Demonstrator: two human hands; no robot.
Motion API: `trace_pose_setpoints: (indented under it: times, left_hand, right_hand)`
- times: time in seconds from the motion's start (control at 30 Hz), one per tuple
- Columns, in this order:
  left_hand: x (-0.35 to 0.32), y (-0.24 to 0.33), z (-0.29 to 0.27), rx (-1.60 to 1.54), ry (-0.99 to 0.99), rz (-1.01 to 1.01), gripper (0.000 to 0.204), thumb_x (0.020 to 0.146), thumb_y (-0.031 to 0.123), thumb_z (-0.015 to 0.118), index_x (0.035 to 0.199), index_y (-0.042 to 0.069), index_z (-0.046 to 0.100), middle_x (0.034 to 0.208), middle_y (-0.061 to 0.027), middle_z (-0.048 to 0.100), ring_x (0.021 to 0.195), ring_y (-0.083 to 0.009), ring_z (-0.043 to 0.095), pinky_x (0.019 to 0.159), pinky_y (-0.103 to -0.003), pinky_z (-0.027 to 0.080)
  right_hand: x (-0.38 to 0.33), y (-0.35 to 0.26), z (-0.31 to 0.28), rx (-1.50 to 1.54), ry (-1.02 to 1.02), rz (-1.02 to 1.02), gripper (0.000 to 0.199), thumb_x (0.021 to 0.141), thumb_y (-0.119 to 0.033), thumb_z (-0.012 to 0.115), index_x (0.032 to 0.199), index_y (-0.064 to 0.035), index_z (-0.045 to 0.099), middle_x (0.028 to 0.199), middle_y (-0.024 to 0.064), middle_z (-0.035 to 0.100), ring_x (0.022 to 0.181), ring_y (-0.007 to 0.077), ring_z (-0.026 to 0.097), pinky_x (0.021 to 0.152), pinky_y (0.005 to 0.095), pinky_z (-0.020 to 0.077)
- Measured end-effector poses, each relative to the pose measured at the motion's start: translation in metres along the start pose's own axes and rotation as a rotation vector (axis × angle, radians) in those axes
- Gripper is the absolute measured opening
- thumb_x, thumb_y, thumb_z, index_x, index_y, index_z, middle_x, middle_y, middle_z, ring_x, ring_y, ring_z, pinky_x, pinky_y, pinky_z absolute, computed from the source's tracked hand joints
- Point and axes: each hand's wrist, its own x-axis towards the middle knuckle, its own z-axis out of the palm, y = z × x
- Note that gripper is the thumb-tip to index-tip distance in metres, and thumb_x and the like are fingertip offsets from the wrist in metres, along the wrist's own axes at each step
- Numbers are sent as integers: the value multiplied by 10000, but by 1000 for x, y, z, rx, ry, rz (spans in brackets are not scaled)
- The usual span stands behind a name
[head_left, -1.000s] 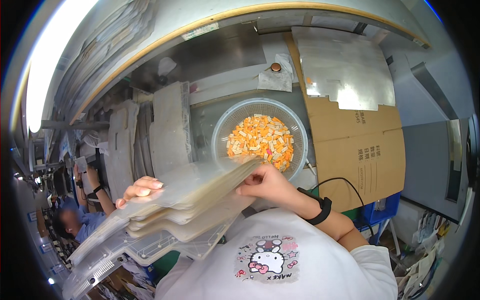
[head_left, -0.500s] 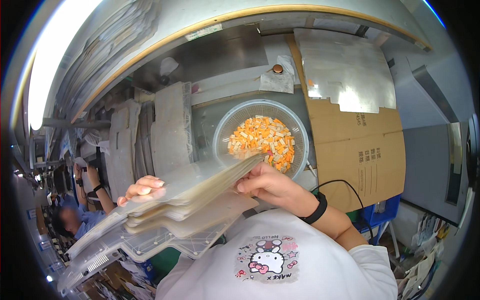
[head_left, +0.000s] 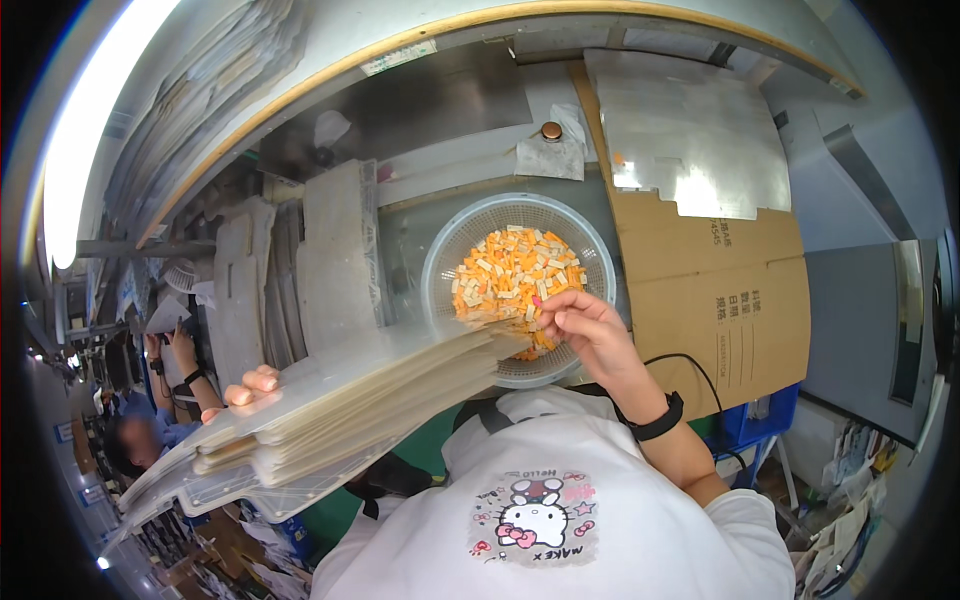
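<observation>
My left hand [head_left: 252, 388] grips the left part of a thick stack of clear plastic sheets [head_left: 370, 400] with stepped, notched edges. The stack is held tilted in front of my body, and its far right corner reaches over the rim of a round grey mesh basket [head_left: 436, 250]. Many small orange and cream blocks [head_left: 515, 270] fill the basket, with one pink bit [head_left: 537, 300] among them. Beside that corner of the stack, my right hand [head_left: 592, 338] has its thumb and fingertips pinched together over the basket. Whatever may be between them is too small to make out.
Flat cardboard [head_left: 720, 330] lies right of the basket, a clear plastic sheet [head_left: 690, 130] on its far end. More grey sheets [head_left: 340, 260] stand at the left. A black cable [head_left: 690, 365] runs near my right arm. Another person [head_left: 150, 440] works at far left.
My right hand has left the underside of the stack and moved right and up over the basket. The sheets, fanned apart before, now lie closer together, and the stack has swung slightly down-left.
</observation>
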Motion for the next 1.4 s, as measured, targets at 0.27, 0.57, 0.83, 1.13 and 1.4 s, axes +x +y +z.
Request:
trace_pose_setpoints:
  times: [0.27, 0.57, 0.83, 1.13, 1.4]
  left_hand:
    - [-5, -2, 4, -166, 284, -49, 435, 790, 202, 479, 1185, 99, 329, 1047, -175, 420, 952, -305, 416, 861, -429, 373]
    - [-1, -7, 15, -145, 269, 2, 434, 785, 184, 504, 1175, 90, 339, 1030, -163, 421, 977, -295, 400, 868, -431, 377]
    - [-12, -5, 1, -153, 260, -45, 416, 802, 214, 478, 1175, 102, 334, 1007, -136, 424, 992, -296, 383, 884, -444, 354]
    - [-1, -17, 33, -101, 325, 17, 409, 829, 229, 414, 1205, 125, 294, 1024, -138, 419, 946, -299, 403, 832, -429, 401]
    - [-2, -16, 15, -64, 272, -1, 423, 834, 284, 368, 1218, 135, 272, 1024, -150, 427, 911, -311, 427, 812, -427, 384]
  right_hand:
    - [2, 17, 2, -50, 101, 202, 403, 694, -19, 472, 1090, -22, 402, 1064, 98, 466, 1002, 169, 420, 846, 270, 323]
    - [-13, -4, 41, -743, -1, -734, 158, 674, 87, 462, 751, -6, 564, 703, 69, 584, 681, 180, 544, 674, 275, 411]
    - [-9, 4, 42, -956, -30, -708, 154, 677, 73, 462, 765, 4, 567, 726, 102, 582, 667, 198, 557, 598, 265, 435]
    - [-6, 17, 52, -907, -95, -204, 282, 720, -78, 473, 995, -19, 496, 767, 144, 574, 658, 204, 569, 609, 271, 440]
    - [20, 26, 62, -212, -302, 192, 258, 725, -133, 534, 944, 1, 509, 696, 29, 536, 545, 85, 486, 487, 211, 374]
